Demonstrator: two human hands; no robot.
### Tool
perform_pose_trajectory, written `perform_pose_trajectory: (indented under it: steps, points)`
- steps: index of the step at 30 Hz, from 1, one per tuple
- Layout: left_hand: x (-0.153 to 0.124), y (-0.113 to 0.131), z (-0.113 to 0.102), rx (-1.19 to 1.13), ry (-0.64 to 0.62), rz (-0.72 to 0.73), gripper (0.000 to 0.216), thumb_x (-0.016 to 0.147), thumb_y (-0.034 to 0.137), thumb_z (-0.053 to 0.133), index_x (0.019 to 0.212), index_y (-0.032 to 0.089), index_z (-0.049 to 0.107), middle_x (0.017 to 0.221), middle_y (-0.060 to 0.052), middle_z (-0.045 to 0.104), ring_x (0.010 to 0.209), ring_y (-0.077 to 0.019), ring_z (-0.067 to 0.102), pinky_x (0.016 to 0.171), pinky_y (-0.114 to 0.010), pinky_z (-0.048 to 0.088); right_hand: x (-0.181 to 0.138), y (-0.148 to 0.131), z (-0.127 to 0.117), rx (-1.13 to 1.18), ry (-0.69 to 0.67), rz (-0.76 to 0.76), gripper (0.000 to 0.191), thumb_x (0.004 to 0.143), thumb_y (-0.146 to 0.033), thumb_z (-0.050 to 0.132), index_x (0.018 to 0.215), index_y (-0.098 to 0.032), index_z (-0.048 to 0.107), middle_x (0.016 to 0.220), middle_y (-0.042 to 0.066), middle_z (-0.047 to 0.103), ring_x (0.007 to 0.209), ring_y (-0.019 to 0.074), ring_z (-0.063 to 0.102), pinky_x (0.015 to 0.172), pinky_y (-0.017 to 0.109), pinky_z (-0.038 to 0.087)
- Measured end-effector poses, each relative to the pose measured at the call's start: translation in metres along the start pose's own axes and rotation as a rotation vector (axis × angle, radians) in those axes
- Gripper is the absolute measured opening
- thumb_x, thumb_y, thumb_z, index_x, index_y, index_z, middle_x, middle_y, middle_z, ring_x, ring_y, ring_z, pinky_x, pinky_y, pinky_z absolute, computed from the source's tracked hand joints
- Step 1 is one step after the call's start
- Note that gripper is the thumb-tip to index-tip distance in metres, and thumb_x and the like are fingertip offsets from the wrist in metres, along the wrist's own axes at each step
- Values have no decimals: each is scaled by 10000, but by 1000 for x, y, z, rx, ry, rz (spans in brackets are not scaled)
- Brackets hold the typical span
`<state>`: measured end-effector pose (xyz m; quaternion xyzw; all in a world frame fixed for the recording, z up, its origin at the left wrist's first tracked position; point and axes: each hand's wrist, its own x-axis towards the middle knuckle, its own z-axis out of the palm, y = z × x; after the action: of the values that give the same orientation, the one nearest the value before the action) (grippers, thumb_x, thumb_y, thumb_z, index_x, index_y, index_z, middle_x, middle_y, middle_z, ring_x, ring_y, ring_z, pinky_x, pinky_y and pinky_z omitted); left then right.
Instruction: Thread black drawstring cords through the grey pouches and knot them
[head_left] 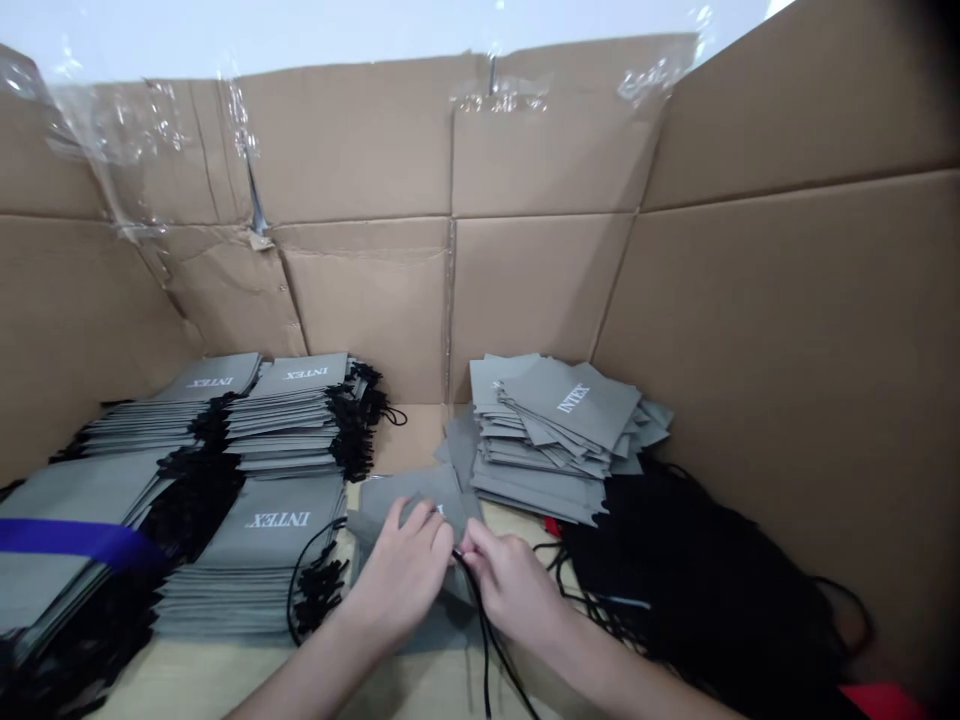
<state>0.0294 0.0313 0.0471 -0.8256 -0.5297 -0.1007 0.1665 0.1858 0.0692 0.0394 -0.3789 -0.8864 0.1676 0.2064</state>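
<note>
Near the middle, my left hand [409, 565] is closed on a flat grey pouch [386, 490], with its fingers curled over the top. Close beside it, my right hand [514, 590] pinches a black cord [480, 600] at the pouch's edge, and the cord's loose ends hang down toward me. The fingers partly cover the pouch's white lettering. Whether the cord passes through the pouch cannot be made out. Behind my right hand lies a stack of grey pouches [540, 450] marked INTEX, its top pieces fanned unevenly.
Neat stacks of corded pouches [247, 560] stand at left, one under a blue band [75, 538]. Another corded stack [285, 425] is farther back. A heap of black cords [697, 580] lies at right. Tall cardboard walls [360, 150] enclose the back and sides.
</note>
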Motion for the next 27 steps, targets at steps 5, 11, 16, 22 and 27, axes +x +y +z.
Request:
perform_pose_trajectory:
  steps: [5, 11, 16, 22, 27]
  points:
    - [-12, 5, -1, 180, 122, 142, 111, 878, 147, 427, 830, 157, 527, 871, -62, 589, 1069, -251, 446, 988, -490, 245, 6, 0, -17, 300, -313, 157, 166, 734, -69, 357, 634, -201, 378, 460, -72, 389, 396, 85, 368, 443, 186, 301]
    - [-29, 9, -7, 159, 135, 169, 114, 879, 170, 437, 877, 160, 550, 933, -66, 588, 1051, -252, 436, 943, -470, 276, 6, -5, -31, 240, -459, 119, 152, 635, -39, 414, 595, -184, 441, 410, -76, 405, 345, 70, 329, 413, 178, 272]
    - [-33, 16, -26, -158, 28, -56, 197, 899, 137, 365, 845, 169, 553, 963, -56, 567, 910, -220, 450, 810, -389, 366, -14, -33, -26, 65, -198, 90, 109, 716, -84, 455, 731, -178, 508, 641, 19, 551, 591, 137, 480, 504, 235, 213]
    - [-24, 15, -34, -241, -67, -28, 187, 891, 128, 369, 830, 160, 542, 921, -53, 548, 889, -215, 436, 812, -389, 358, -17, -36, -17, -334, -84, -51, 171, 729, -64, 462, 821, -182, 544, 672, 53, 650, 557, 168, 562, 490, 272, 167]
    - [-9, -13, -3, -322, -87, -51, 130, 887, 159, 404, 850, 178, 527, 936, -41, 558, 882, -216, 448, 784, -376, 368, 11, -21, -22, -285, -157, -117, 151, 819, -105, 414, 867, -193, 527, 711, 36, 677, 609, 184, 624, 495, 257, 240]
